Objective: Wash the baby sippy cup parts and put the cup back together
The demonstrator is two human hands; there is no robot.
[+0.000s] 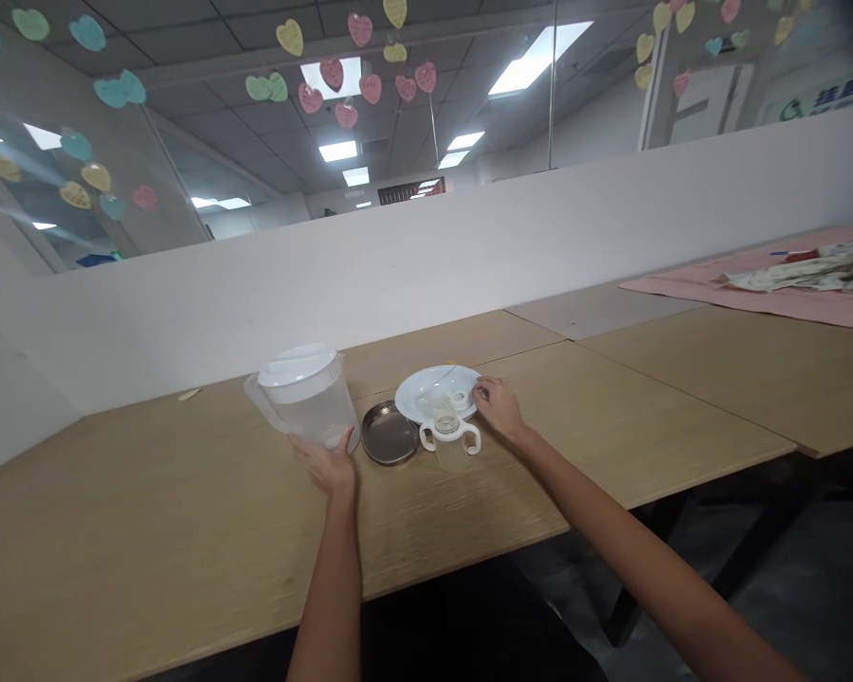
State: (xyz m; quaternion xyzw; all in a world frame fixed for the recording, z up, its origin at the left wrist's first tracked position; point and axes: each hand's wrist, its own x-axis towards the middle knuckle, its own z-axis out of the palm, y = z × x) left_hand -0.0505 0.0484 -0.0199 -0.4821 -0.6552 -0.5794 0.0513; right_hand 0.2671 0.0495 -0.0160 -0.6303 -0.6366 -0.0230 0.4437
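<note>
A translucent plastic pitcher [313, 407] with a white lid stands on the left, its handle turned away to the left. My left hand [329, 462] is closed against its lower front, thumb on the right side. On the right rim of a white plate [410, 393] rest the bent fingers of my right hand [496, 405]. A white ring-shaped piece [460, 399] and a clear piece lie on the plate. Just in front of it stands a clear baby bottle [446, 426] with two white handles and an uncovered neck. A shallow metal dish [390, 436] sits between pitcher and bottle.
The wooden table [206, 530] has its front edge close to me and a white wall [398, 275] behind it. At the far right, a pink cloth [689, 281] carries crumpled fabric [810, 268]. Panel seams cross the tabletop. A small pale scrap [190, 394] lies at the back left.
</note>
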